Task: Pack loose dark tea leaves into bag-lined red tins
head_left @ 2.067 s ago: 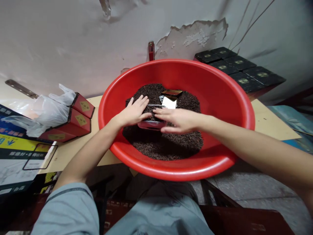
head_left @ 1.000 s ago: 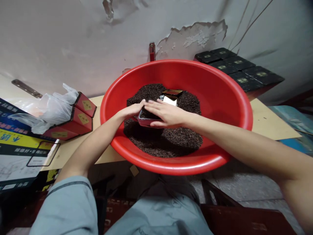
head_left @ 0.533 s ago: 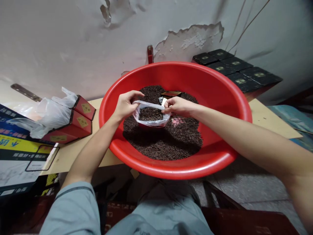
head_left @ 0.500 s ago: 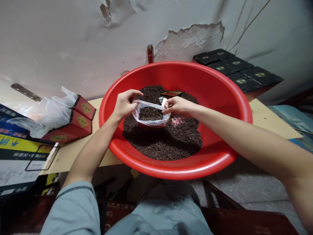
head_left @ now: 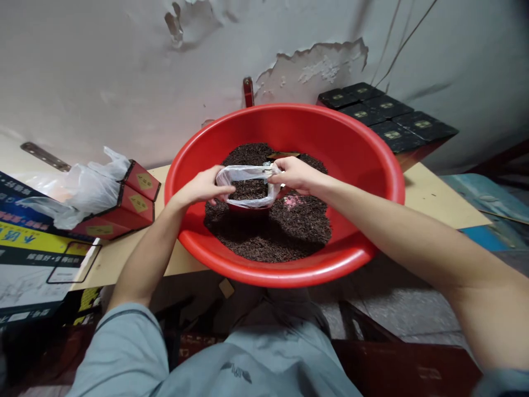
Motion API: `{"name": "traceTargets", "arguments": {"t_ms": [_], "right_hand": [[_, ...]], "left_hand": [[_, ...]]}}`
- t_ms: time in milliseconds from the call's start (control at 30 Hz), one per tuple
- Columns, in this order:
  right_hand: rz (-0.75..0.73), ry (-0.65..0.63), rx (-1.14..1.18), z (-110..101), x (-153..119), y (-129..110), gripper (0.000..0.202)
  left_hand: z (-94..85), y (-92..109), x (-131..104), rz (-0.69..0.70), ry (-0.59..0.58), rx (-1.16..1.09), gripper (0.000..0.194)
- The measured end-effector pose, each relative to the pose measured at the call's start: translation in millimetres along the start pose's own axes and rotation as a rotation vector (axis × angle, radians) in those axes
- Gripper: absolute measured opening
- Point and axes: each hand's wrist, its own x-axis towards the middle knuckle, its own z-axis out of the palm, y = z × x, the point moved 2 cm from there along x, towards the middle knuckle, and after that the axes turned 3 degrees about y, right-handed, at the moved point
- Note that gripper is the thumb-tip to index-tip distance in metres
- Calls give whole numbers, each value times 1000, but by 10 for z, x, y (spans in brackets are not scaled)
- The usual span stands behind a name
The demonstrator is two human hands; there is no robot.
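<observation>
A clear plastic bag [head_left: 246,172] with a wide mouth lines a small red box [head_left: 248,212], which is mostly hidden. Inside the bag are dark, dry loose leaves that look like tea. My left hand [head_left: 201,186] holds the bag's left rim, thumb towards me and fingers on the far side. At the right rim, my right hand [head_left: 294,173] pinches the plastic with its fingertips. Both hands are over a big red basin [head_left: 289,275], in which a heap of the same dark leaves [head_left: 273,242] surrounds the box.
A pink patch [head_left: 293,201] and a partly hidden flat piece [head_left: 285,155] show in the heap. Red boxes [head_left: 138,201] with plastic bags [head_left: 97,187] stand left, beside a printed carton [head_left: 37,264]. Several black-topped boxes [head_left: 388,107] stand back right on the table [head_left: 448,204].
My left hand has shifted left and down along the bag's rim, and the mouth is pulled wider. My right hand stays on the right rim. The whole view has shifted slightly.
</observation>
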Motion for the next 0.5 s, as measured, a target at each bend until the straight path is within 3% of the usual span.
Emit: {"name": "traceTargets", "arguments": {"t_ms": [67,100,167,233,367,500], "right_hand": [[37,-56,33,-13,-43,-18,39],[64,-115,40,-10,-70,-24,42],[125,-221,54,3,-128,-42,46],[178,-242,72,7,-174,-71,47],[230,-85,105,-41,-194,-150,38],[176,88,183,-128,-186,-223,25]], "left_hand": [[66,-16,-93,-55,-107,-83,44],[85,-7,-133,-68,-104,-118,40],[96,43,-192,-101,-37,-163,34],[75,129,-229,-148,27,-174,32],[-33,328,-263,-214,86,-144,44],[-134,394,-241,-217,163,-133,54]]}}
